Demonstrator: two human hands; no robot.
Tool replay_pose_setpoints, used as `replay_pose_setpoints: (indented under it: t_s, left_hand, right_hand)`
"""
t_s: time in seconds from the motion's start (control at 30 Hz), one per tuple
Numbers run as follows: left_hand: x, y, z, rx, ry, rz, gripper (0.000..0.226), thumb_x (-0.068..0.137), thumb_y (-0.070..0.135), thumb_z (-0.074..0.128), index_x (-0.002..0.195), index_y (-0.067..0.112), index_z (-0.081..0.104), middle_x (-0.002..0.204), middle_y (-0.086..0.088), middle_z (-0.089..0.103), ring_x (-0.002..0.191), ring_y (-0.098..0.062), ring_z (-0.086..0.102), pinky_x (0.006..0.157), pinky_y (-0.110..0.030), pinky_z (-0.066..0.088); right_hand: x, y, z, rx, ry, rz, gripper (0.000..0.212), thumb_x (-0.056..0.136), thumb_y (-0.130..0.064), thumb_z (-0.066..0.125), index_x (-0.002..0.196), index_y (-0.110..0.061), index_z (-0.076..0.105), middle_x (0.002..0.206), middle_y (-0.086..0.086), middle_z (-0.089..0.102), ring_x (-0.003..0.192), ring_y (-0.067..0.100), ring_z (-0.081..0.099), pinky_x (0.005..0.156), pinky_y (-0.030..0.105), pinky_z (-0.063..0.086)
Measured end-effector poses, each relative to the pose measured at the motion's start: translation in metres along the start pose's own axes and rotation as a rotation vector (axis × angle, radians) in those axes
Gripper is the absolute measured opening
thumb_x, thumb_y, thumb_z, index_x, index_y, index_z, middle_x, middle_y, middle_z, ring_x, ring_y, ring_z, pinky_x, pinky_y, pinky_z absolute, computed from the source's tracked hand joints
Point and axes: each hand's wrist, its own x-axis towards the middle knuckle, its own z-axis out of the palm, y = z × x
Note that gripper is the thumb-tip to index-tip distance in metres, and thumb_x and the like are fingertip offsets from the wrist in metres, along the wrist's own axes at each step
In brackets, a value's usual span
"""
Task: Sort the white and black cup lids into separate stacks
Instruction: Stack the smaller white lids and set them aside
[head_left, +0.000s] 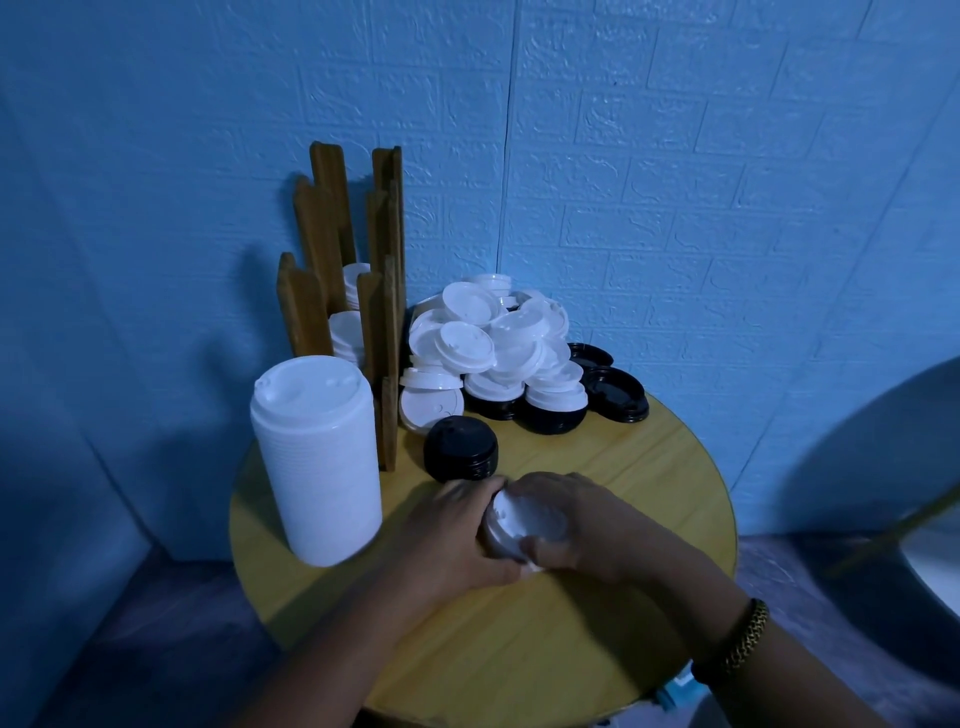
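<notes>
Round wooden tabletop (597, 467), seen from above its near edge.

Near centre: short stack of white lids (524, 522), resting on the tabletop, enclosed between both hands. Left hand (457, 535) wraps the stack's left side, fingers curled round the far rim. Right hand (576, 525) cups the right side, thumb pressed on the near rim. Both hands grasp it; only the top lid and part of the side wall show between them. Some motion blur on the fingers. Beaded bracelet (748, 644) on the right wrist.

Left edge: tall stack of white lids (317, 462), upright, well apart from the left hand.

Just beyond the hands: short stack of black lids (460, 449), upright, apart from the fingers.

Far left: wooden slotted holder (382, 312) against the blue wall (675, 156), white lids in its slots.

Far edge: loose heap of white lids (493, 338) lying over black ones; a few black lids (615, 395) beside it on the right.
</notes>
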Motion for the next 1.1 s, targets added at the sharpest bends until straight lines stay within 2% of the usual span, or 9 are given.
replay_pose_setpoints:
  t_s: [0.2, 0.33, 0.53, 0.6, 0.73, 0.8, 0.93, 1.03, 1.1]
  left_hand:
    - [0.0, 0.004, -0.001, -0.02, 0.003, -0.014, 0.101, 0.074, 0.063, 0.08, 0.157, 0.04, 0.027, 0.156, 0.009, 0.038, 0.138, -0.011, 0.041, 0.108, -0.033, 0.043]
    - [0.0, 0.004, -0.002, 0.011, -0.006, -0.008, 0.102, 0.075, 0.06, 0.08, 0.158, 0.037, 0.025, 0.156, 0.008, 0.038, 0.139, -0.012, 0.039, 0.107, -0.031, 0.041]
    - [0.001, 0.001, 0.0, 0.006, -0.014, -0.009, 0.101, 0.075, 0.063, 0.078, 0.157, 0.042, 0.022, 0.156, 0.009, 0.037, 0.138, -0.012, 0.038, 0.104, -0.029, 0.04]
    - [0.0, 0.0, 0.001, -0.011, -0.018, -0.01, 0.1, 0.075, 0.065, 0.077, 0.156, 0.044, 0.022, 0.156, 0.01, 0.036, 0.138, -0.012, 0.038, 0.102, -0.029, 0.04]
    - [0.0, -0.001, 0.001, -0.013, -0.005, -0.007, 0.103, 0.071, 0.068, 0.078, 0.155, 0.044, 0.024, 0.154, 0.011, 0.039, 0.134, -0.009, 0.039, 0.095, -0.025, 0.037]
    - [0.0, -0.001, 0.001, -0.01, -0.009, -0.009, 0.105, 0.071, 0.071, 0.077, 0.156, 0.044, 0.022, 0.154, 0.011, 0.038, 0.134, -0.009, 0.04, 0.096, -0.026, 0.037]
    - [0.002, -0.004, 0.0, -0.013, -0.031, -0.015, 0.104, 0.071, 0.073, 0.074, 0.156, 0.045, 0.021, 0.154, 0.012, 0.039, 0.132, -0.008, 0.043, 0.102, -0.031, 0.045]
    - [0.004, -0.004, -0.002, -0.023, -0.048, -0.032, 0.105, 0.07, 0.074, 0.074, 0.155, 0.047, 0.021, 0.155, 0.011, 0.039, 0.132, -0.009, 0.044, 0.104, -0.035, 0.046]
    - [0.006, -0.002, -0.003, -0.011, -0.063, -0.029, 0.102, 0.073, 0.071, 0.075, 0.156, 0.045, 0.022, 0.156, 0.01, 0.038, 0.133, -0.011, 0.043, 0.103, -0.034, 0.045]
  right_hand:
    - [-0.001, -0.002, 0.001, -0.071, 0.039, -0.012, 0.069, 0.083, -0.05, 0.066, 0.145, -0.032, 0.043, 0.143, -0.011, 0.049, 0.121, 0.017, 0.047, 0.1, 0.036, 0.043]
    - [0.002, 0.001, 0.005, -0.173, 0.065, -0.028, 0.074, 0.081, -0.065, 0.057, 0.145, -0.032, 0.043, 0.145, -0.009, 0.048, 0.118, 0.018, 0.047, 0.097, 0.035, 0.045]
    - [0.002, -0.001, 0.014, -0.159, 0.106, 0.008, 0.082, 0.078, -0.079, 0.048, 0.145, -0.031, 0.044, 0.143, -0.011, 0.05, 0.114, 0.014, 0.048, 0.094, 0.032, 0.044]
    - [0.0, -0.002, 0.016, -0.096, 0.126, 0.004, 0.079, 0.08, -0.076, 0.052, 0.144, -0.03, 0.045, 0.141, -0.013, 0.05, 0.117, 0.012, 0.047, 0.096, 0.028, 0.041]
    - [-0.007, 0.001, 0.014, 0.102, 0.078, -0.044, 0.066, 0.088, -0.051, 0.066, 0.147, -0.034, 0.04, 0.142, -0.028, 0.038, 0.122, -0.006, 0.031, 0.098, 0.008, 0.023]
    - [-0.005, 0.005, 0.015, 0.129, 0.048, -0.047, 0.066, 0.089, -0.052, 0.065, 0.147, -0.039, 0.037, 0.145, -0.027, 0.038, 0.124, -0.002, 0.031, 0.1, 0.014, 0.027]
    - [-0.002, 0.005, 0.018, 0.067, 0.041, -0.019, 0.071, 0.088, -0.066, 0.056, 0.149, -0.039, 0.031, 0.144, -0.022, 0.042, 0.123, 0.009, 0.036, 0.104, 0.038, 0.037]
    - [0.0, 0.009, 0.013, 0.069, -0.026, -0.035, 0.071, 0.091, -0.069, 0.05, 0.15, -0.036, 0.031, 0.145, -0.018, 0.043, 0.124, 0.01, 0.038, 0.105, 0.038, 0.038]
    - [0.006, 0.012, 0.004, 0.177, -0.026, -0.091, 0.061, 0.094, -0.064, 0.048, 0.143, -0.029, 0.046, 0.137, -0.009, 0.054, 0.119, 0.011, 0.05, 0.099, 0.036, 0.045]
